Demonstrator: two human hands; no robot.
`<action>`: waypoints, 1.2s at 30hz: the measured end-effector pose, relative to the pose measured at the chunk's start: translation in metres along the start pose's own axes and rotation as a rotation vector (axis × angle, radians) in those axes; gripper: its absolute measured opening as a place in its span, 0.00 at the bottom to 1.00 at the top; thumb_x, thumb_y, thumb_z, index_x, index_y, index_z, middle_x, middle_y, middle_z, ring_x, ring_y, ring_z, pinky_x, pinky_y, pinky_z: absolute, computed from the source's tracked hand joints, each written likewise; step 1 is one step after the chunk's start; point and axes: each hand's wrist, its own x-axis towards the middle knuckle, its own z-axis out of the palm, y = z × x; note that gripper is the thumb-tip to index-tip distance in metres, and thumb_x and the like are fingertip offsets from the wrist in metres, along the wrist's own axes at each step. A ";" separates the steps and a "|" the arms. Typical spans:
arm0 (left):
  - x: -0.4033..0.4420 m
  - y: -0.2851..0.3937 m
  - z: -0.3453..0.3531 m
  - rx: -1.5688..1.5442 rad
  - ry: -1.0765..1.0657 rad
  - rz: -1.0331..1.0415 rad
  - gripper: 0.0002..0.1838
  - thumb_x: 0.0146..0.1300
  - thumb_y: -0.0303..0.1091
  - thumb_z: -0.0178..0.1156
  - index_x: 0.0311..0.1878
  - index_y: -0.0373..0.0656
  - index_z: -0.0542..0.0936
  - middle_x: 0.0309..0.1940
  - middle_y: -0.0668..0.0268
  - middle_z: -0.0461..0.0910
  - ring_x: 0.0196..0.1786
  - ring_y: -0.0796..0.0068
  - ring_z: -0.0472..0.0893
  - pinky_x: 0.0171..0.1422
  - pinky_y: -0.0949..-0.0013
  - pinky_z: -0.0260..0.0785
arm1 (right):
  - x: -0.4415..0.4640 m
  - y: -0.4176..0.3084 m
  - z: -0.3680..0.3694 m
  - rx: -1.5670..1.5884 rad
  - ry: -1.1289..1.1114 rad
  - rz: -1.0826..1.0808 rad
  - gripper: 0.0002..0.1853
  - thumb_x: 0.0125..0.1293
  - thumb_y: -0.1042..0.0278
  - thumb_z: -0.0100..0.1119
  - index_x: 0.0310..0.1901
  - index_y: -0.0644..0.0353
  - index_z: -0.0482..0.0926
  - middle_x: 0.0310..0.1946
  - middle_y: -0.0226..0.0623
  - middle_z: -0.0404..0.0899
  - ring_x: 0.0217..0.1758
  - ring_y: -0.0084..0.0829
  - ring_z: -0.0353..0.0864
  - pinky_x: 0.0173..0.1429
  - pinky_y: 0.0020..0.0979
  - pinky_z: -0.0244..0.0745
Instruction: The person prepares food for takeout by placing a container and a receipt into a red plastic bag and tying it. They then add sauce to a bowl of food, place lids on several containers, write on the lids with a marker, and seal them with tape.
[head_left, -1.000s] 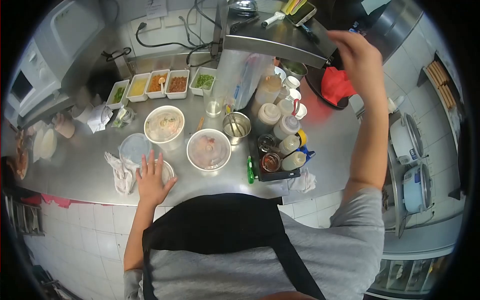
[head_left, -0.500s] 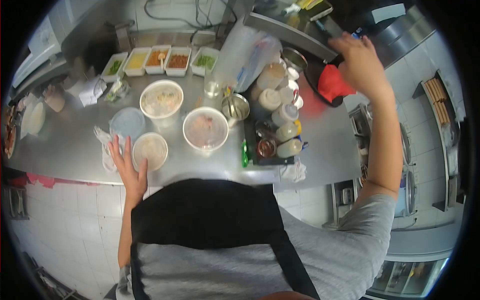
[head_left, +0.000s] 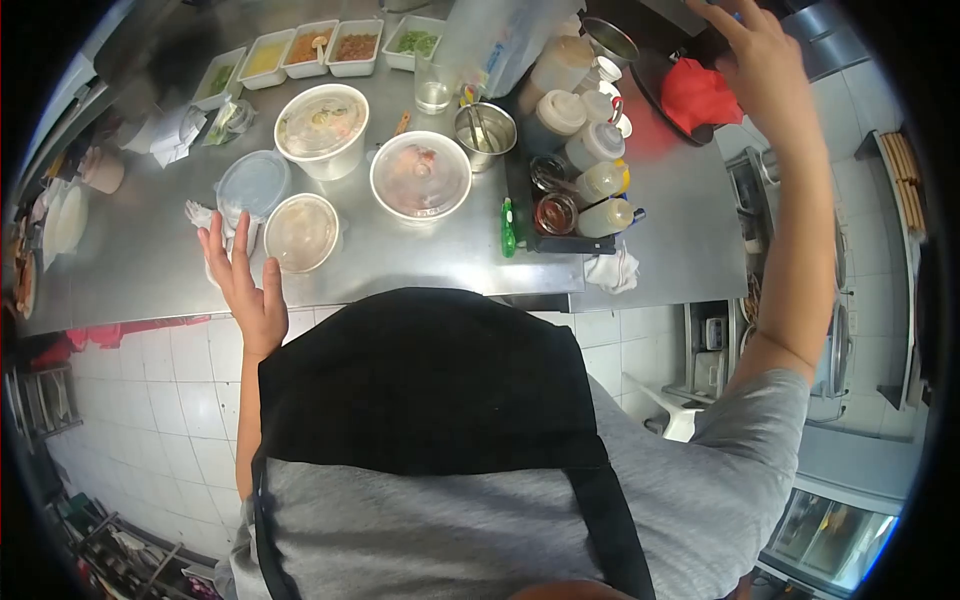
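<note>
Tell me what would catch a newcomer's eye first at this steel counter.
Likely first is the bright red cloth in the black round pan at the counter's far right. Next come the two large white lidded tubs, one at the middle and one farther back to its left. Behind them runs a row of white rectangular trays of chopped food, one vivid orange.

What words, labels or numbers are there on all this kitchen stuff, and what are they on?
I can't read any words or numbers here.
White paper slip on the metal counter: too small and blurred.
Clear plastic bag with bluish marks: too blurred.
Plastic squeeze bottles: no readable label.
</note>
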 end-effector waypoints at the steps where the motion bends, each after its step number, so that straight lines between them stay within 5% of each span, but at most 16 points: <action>1: 0.005 0.004 -0.003 -0.012 0.011 0.010 0.27 0.63 0.36 0.54 0.67 0.45 0.68 0.72 0.55 0.53 0.76 0.44 0.44 0.76 0.46 0.37 | 0.005 0.018 0.024 0.031 0.107 -0.044 0.21 0.52 0.70 0.60 0.51 0.56 0.77 0.51 0.42 0.74 0.55 0.41 0.70 0.63 0.43 0.58; 2: 0.010 0.010 -0.005 -0.028 -0.001 0.035 0.27 0.63 0.36 0.54 0.67 0.44 0.68 0.72 0.54 0.54 0.76 0.44 0.45 0.76 0.47 0.37 | 0.008 0.033 0.041 0.033 0.271 -0.145 0.14 0.63 0.75 0.53 0.50 0.58 0.76 0.46 0.39 0.76 0.43 0.43 0.78 0.49 0.41 0.72; 6: 0.021 0.038 -0.013 -0.133 -0.128 0.127 0.28 0.60 0.35 0.59 0.64 0.39 0.70 0.67 0.52 0.63 0.72 0.48 0.58 0.74 0.52 0.48 | -0.044 -0.011 -0.008 0.295 0.782 -0.151 0.07 0.57 0.80 0.63 0.38 0.63 0.82 0.32 0.34 0.80 0.29 0.27 0.78 0.36 0.25 0.72; 7: 0.020 0.048 -0.012 -0.231 -0.206 0.149 0.28 0.59 0.34 0.60 0.63 0.38 0.70 0.66 0.52 0.64 0.71 0.49 0.61 0.73 0.53 0.51 | -0.066 -0.024 -0.014 0.323 0.856 -0.082 0.08 0.51 0.78 0.66 0.35 0.64 0.81 0.30 0.37 0.81 0.29 0.30 0.79 0.35 0.30 0.73; 9: 0.028 0.077 -0.009 -0.408 -0.316 0.221 0.29 0.57 0.34 0.63 0.63 0.38 0.70 0.64 0.52 0.68 0.68 0.50 0.66 0.71 0.56 0.57 | -0.104 -0.034 -0.011 0.641 0.773 -0.153 0.11 0.41 0.74 0.72 0.29 0.61 0.82 0.23 0.36 0.80 0.25 0.27 0.77 0.28 0.23 0.68; 14: 0.031 0.119 0.016 -0.738 -0.508 0.226 0.19 0.61 0.34 0.60 0.53 0.38 0.74 0.49 0.53 0.76 0.55 0.52 0.75 0.59 0.59 0.66 | -0.102 -0.121 0.045 1.468 0.158 -0.401 0.14 0.47 0.70 0.75 0.36 0.63 0.83 0.27 0.36 0.80 0.26 0.26 0.76 0.28 0.25 0.67; 16: 0.019 0.105 0.024 -0.732 -0.758 0.106 0.12 0.63 0.33 0.58 0.47 0.38 0.76 0.41 0.54 0.76 0.47 0.53 0.77 0.51 0.59 0.68 | -0.095 -0.151 0.074 1.669 0.104 -0.382 0.11 0.48 0.71 0.74 0.33 0.62 0.82 0.27 0.34 0.78 0.31 0.27 0.77 0.34 0.25 0.68; 20: 0.009 0.094 0.024 -0.753 -0.583 0.051 0.08 0.66 0.33 0.54 0.41 0.38 0.74 0.32 0.57 0.72 0.37 0.54 0.76 0.43 0.58 0.68 | -0.097 -0.232 0.099 2.781 -0.042 -0.078 0.08 0.69 0.63 0.56 0.41 0.57 0.71 0.34 0.37 0.70 0.40 0.33 0.71 0.51 0.37 0.67; 24: -0.007 0.087 0.025 -0.693 -0.469 -0.013 0.12 0.67 0.39 0.54 0.44 0.38 0.72 0.35 0.50 0.77 0.38 0.45 0.77 0.41 0.53 0.68 | -0.092 -0.269 0.095 2.861 -0.272 -0.068 0.16 0.70 0.43 0.46 0.45 0.46 0.67 0.27 0.24 0.62 0.30 0.24 0.64 0.46 0.37 0.65; 26: -0.013 0.083 0.020 -0.688 -0.439 -0.044 0.14 0.67 0.41 0.53 0.44 0.38 0.72 0.37 0.48 0.78 0.40 0.42 0.77 0.41 0.51 0.68 | -0.086 -0.276 0.095 2.728 -0.373 -0.201 0.15 0.74 0.45 0.38 0.48 0.44 0.68 0.15 0.19 0.50 0.15 0.16 0.49 0.30 0.25 0.55; 27: -0.014 0.082 0.016 -0.661 -0.449 -0.052 0.15 0.68 0.42 0.52 0.41 0.38 0.72 0.33 0.50 0.78 0.38 0.43 0.77 0.41 0.51 0.67 | -0.080 -0.275 0.092 2.781 -0.492 -0.089 0.12 0.74 0.52 0.45 0.47 0.50 0.65 0.12 0.20 0.49 0.13 0.18 0.47 0.26 0.28 0.54; 28: -0.016 0.077 0.010 -0.682 -0.494 -0.047 0.15 0.69 0.43 0.51 0.41 0.38 0.72 0.31 0.50 0.77 0.37 0.42 0.76 0.40 0.51 0.67 | -0.073 -0.270 0.082 2.844 -0.612 -0.147 0.10 0.74 0.52 0.43 0.44 0.48 0.66 0.11 0.20 0.48 0.12 0.18 0.45 0.24 0.27 0.51; 29: -0.016 0.072 0.005 -0.708 -0.538 -0.029 0.15 0.69 0.43 0.51 0.40 0.38 0.72 0.30 0.49 0.77 0.36 0.42 0.76 0.39 0.50 0.67 | -0.055 -0.255 0.084 2.846 -0.553 -0.573 0.10 0.75 0.51 0.41 0.43 0.46 0.68 0.11 0.20 0.49 0.11 0.18 0.45 0.24 0.28 0.48; 30: -0.016 0.068 0.000 -0.737 -0.584 -0.001 0.15 0.69 0.43 0.50 0.39 0.38 0.71 0.29 0.49 0.76 0.35 0.42 0.76 0.39 0.50 0.66 | -0.035 -0.237 0.080 3.050 -0.567 -0.834 0.12 0.74 0.49 0.41 0.44 0.45 0.70 0.10 0.20 0.52 0.11 0.18 0.49 0.23 0.28 0.52; 34: -0.028 0.045 -0.006 -0.578 -0.476 -0.053 0.16 0.69 0.44 0.50 0.39 0.38 0.72 0.37 0.51 0.75 0.44 0.49 0.75 0.46 0.53 0.65 | -0.004 -0.238 0.047 2.835 -0.332 -0.481 0.25 0.67 0.35 0.45 0.40 0.50 0.76 0.21 0.29 0.69 0.19 0.23 0.66 0.26 0.27 0.65; 36: -0.030 0.038 -0.005 -0.330 -0.404 -0.017 0.15 0.67 0.42 0.53 0.42 0.37 0.74 0.49 0.53 0.75 0.56 0.52 0.72 0.57 0.56 0.65 | 0.019 -0.266 0.089 2.719 -0.574 -0.677 0.35 0.62 0.26 0.41 0.39 0.56 0.78 0.34 0.41 0.75 0.26 0.32 0.76 0.29 0.29 0.73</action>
